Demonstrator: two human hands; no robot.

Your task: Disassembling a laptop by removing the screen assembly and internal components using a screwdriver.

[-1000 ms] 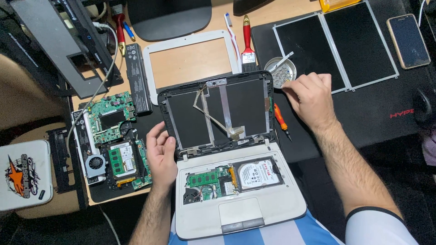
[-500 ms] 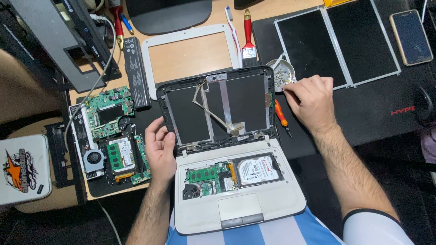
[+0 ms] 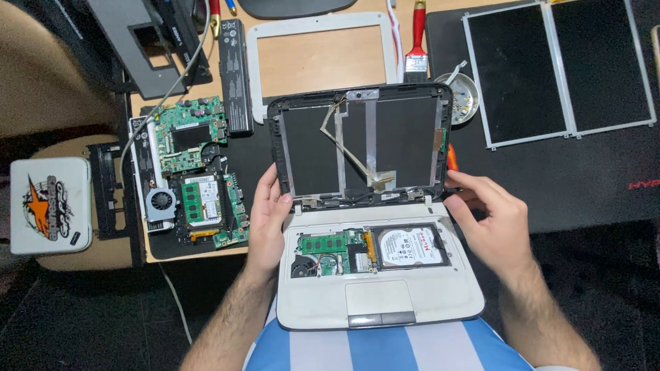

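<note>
A small white laptop (image 3: 385,302) lies opened up on my lap and the desk edge, its hard drive (image 3: 409,246) and memory module (image 3: 324,242) bare. Its black lid (image 3: 399,137) stands with no screen, only tape and a flat cable inside. My left hand (image 3: 268,213) grips the lid's lower left corner at the hinge, thumb on the front. My right hand (image 3: 491,220) is at the right hinge, fingers apart, its fingertips on either side of the lower end of an orange screwdriver (image 3: 450,159) lying beside the lid.
A small metal dish (image 3: 462,96) and a red brush (image 3: 416,41) lie behind the lid. Two bare screen panels (image 3: 522,75) rest on the black mat (image 3: 584,178). At the left are a white bezel (image 3: 254,69), a battery (image 3: 234,75), a green motherboard (image 3: 192,172) and a white case (image 3: 48,206).
My right hand has come down from the metal dish to the screwdriver beside the right hinge. The left hand has stayed at the left hinge.
</note>
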